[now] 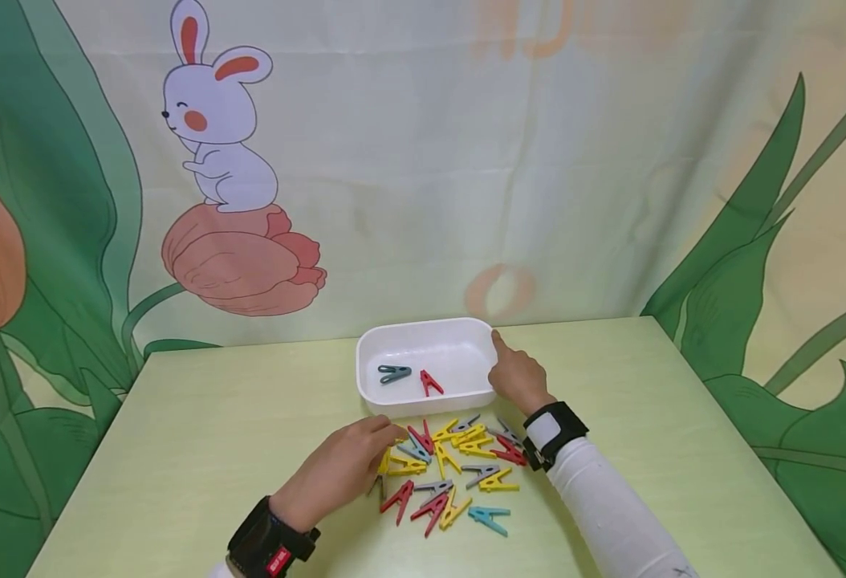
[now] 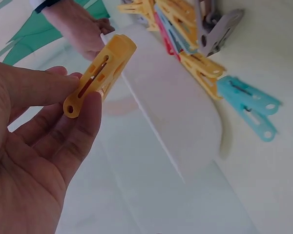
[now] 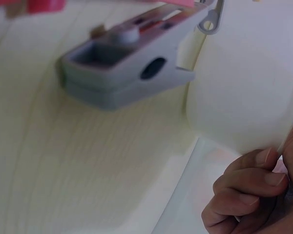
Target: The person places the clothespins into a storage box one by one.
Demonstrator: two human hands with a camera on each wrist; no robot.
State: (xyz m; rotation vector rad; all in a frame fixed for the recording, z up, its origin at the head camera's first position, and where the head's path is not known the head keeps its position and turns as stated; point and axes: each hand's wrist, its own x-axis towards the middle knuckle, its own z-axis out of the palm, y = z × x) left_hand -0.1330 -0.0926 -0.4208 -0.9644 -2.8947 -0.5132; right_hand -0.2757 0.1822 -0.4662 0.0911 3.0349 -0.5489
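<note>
My left hand (image 1: 347, 461) is at the left side of a loose pile of clothespins, just in front of a white plastic tray (image 1: 430, 407). Between thumb and fingers it pinches a yellow clothespin (image 2: 98, 75), clear in the left wrist view and mostly hidden in the head view. My right hand (image 1: 520, 377) grips the tray's right end, its index finger along the far corner; in the right wrist view its other fingers (image 3: 251, 183) curl against the outside. Inside the tray lie a dark grey-green clothespin (image 1: 395, 374) and a red clothespin (image 1: 430, 383).
Yellow, red, grey and blue clothespins are scattered on the table (image 1: 235, 417) before the tray, a blue one (image 1: 490, 518) nearest the front. A grey clothespin (image 3: 122, 63) lies close under the right wrist. Behind the table hangs a printed curtain (image 1: 394, 160).
</note>
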